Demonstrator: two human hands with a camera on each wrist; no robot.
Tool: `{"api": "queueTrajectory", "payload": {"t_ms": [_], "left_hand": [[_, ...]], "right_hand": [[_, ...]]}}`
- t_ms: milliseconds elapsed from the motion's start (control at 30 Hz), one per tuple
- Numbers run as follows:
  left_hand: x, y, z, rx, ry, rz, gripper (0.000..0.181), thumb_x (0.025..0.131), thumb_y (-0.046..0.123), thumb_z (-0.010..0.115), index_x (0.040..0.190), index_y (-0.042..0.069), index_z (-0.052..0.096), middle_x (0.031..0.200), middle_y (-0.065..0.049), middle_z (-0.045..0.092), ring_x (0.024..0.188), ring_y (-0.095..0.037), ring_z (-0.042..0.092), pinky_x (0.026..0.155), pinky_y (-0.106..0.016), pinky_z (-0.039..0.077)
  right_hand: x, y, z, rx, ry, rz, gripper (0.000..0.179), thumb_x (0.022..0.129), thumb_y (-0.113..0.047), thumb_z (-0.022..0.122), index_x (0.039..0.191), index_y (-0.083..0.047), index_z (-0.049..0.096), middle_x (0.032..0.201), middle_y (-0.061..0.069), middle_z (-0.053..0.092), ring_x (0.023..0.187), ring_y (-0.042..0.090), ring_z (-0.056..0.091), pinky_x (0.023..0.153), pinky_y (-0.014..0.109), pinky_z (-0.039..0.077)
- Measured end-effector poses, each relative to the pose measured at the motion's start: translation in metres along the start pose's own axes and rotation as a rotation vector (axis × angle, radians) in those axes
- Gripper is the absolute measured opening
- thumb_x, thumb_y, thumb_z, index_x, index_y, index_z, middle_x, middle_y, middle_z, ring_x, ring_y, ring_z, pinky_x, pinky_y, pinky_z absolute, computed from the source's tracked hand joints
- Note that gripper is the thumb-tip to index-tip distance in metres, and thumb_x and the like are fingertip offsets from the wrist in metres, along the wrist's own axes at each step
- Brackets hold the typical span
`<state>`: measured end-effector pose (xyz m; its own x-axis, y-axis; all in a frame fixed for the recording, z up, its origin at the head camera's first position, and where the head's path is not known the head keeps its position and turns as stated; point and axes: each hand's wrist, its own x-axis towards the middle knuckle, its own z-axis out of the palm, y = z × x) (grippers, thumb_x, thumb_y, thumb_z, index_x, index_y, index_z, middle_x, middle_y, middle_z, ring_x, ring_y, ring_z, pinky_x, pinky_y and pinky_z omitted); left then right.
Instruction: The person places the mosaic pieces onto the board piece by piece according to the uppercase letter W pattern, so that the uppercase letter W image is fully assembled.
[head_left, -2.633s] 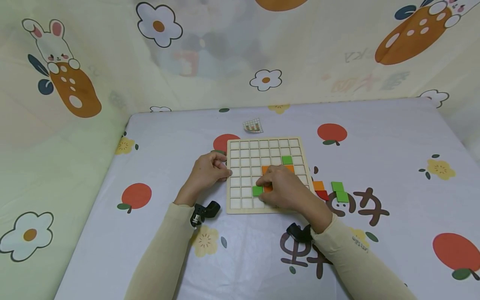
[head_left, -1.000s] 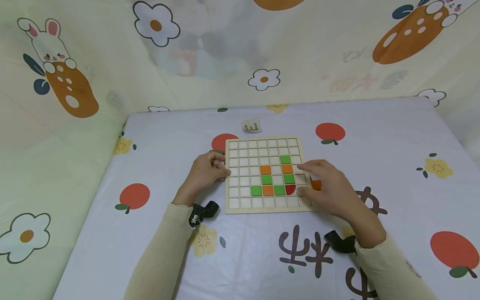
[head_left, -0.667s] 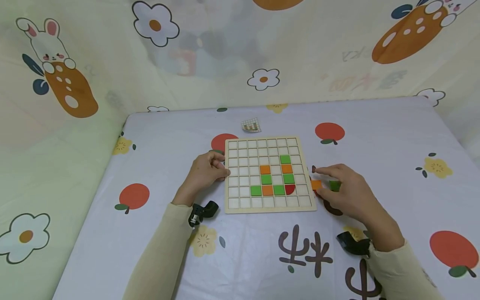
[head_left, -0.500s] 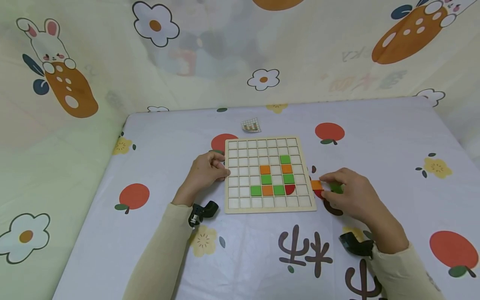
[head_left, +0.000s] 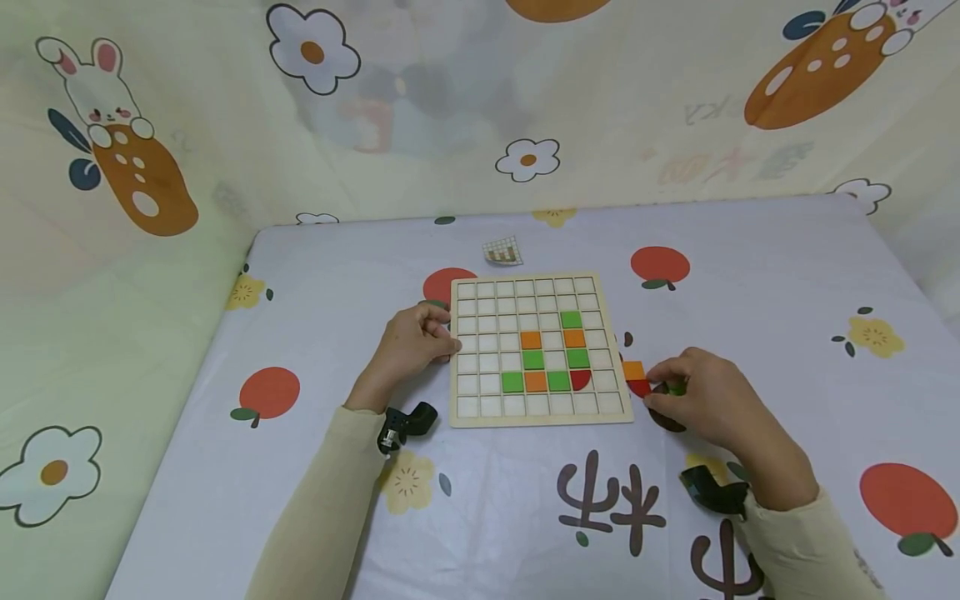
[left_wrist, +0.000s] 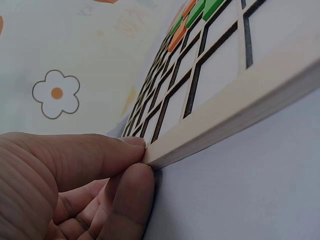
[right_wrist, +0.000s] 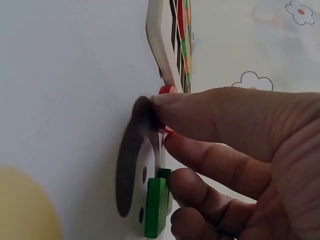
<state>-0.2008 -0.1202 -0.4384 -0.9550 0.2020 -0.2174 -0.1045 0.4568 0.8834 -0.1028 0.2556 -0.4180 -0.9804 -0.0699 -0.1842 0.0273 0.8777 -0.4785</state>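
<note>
A pale wooden grid board (head_left: 491, 421) lies on the table with green and orange square tiles and a red round-cornered tile (head_left: 581, 379) in its cells. My left hand (head_left: 411, 343) holds the board's left edge, thumb and forefinger meeting at the frame in the left wrist view. Just off the board's right side, my right hand (head_left: 701, 396) pinches a second red tile (head_left: 638, 388) between thumb and forefinger. An orange tile (head_left: 633, 370) sits against that red one. Loose green tiles (right_wrist: 156, 207) stay partly hidden under the right hand's other fingers.
Behind the board lies a small curled card (head_left: 503, 251) with a printed grid pattern. The tablecloth (head_left: 480, 517) is printed with fruit, flowers and brown lettering. A patterned curtain (head_left: 420, 108) rises at the table's far edge.
My right hand has moved right, off the board to the loose tiles, uncovering the coloured tiles in the cells. It has now closed on the loose red tile. The left hand stays put.
</note>
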Motion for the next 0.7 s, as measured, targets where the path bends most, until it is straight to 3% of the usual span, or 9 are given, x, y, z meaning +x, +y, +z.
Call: {"api": "queueTrajectory", "payload": {"t_ms": [700], "left_hand": [[-0.0008,0.0001,0.0002,0.005,0.003,0.010,0.041,0.088,0.005,0.080,0.125,-0.001,0.065,0.089,-0.008,0.070,0.070,-0.014,0.067,0.068,-0.026,0.052]], "right_hand": [[-0.0019,-0.0022,0.0034,0.036,0.019,0.022,0.023,0.084,-0.016,0.085,0.099,0.000,0.077,0.085,0.008,0.058,0.083,0.027,0.052,0.064,0.034,0.043]]}}
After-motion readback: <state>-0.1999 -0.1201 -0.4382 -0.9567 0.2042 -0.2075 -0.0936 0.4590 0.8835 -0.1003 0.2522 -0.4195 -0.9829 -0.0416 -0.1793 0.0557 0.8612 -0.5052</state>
